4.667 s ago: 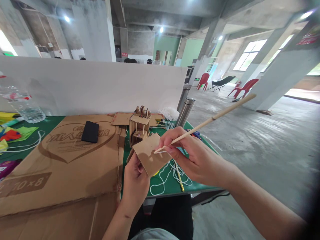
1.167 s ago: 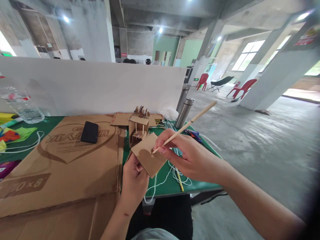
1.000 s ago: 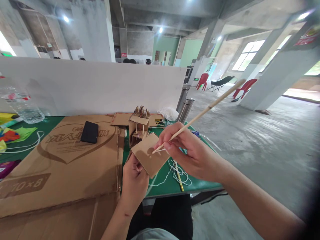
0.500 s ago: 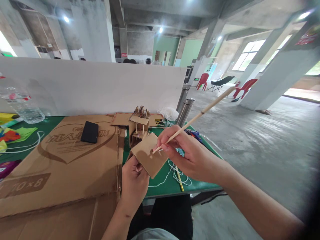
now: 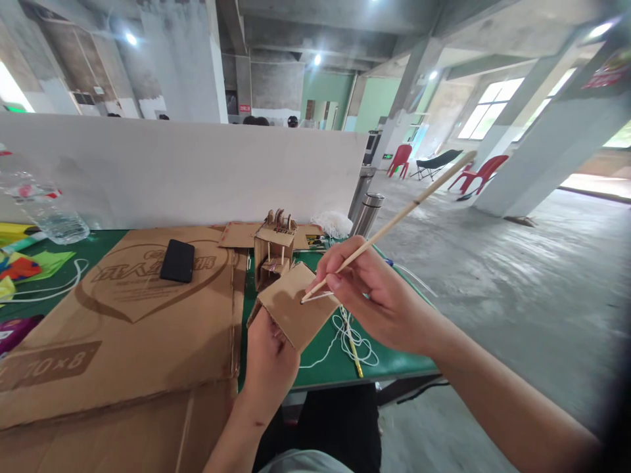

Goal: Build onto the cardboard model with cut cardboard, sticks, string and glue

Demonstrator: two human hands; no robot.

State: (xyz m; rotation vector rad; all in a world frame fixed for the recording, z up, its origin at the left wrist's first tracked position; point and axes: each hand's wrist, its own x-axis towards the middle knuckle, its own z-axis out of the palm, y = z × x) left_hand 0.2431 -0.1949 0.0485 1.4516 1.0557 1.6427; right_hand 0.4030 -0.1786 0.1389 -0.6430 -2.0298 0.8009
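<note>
My left hand (image 5: 270, 358) is closed on a folded cardboard piece (image 5: 298, 322) from below, its square top face tilted toward me. A long bamboo stick (image 5: 411, 205) is pinched in my right hand (image 5: 377, 289), slanting up to the right. The stick's lower tip meets the cardboard at a small dark spot, perhaps a hole. Thin white string (image 5: 323, 295) runs from near that spot toward my right fingers; whether they grip it too is hidden. Behind the piece stands a small cardboard structure (image 5: 271, 240) with thin sticks and round discs on top.
Large flattened cardboard (image 5: 162, 341) covers the left of the green table (image 5: 320, 376), with a black phone (image 5: 177, 261) on it. Coiled white string (image 5: 367, 355) and a yellow pencil (image 5: 355, 358) lie near the front edge. A steel flask (image 5: 367, 215) and plastic bottle (image 5: 59, 213) stand farther back.
My right hand has shifted slightly right and up, and the stick stands a bit steeper. White string now shows stretched beside its tip. The cardboard has moved slightly right with my left hand.
</note>
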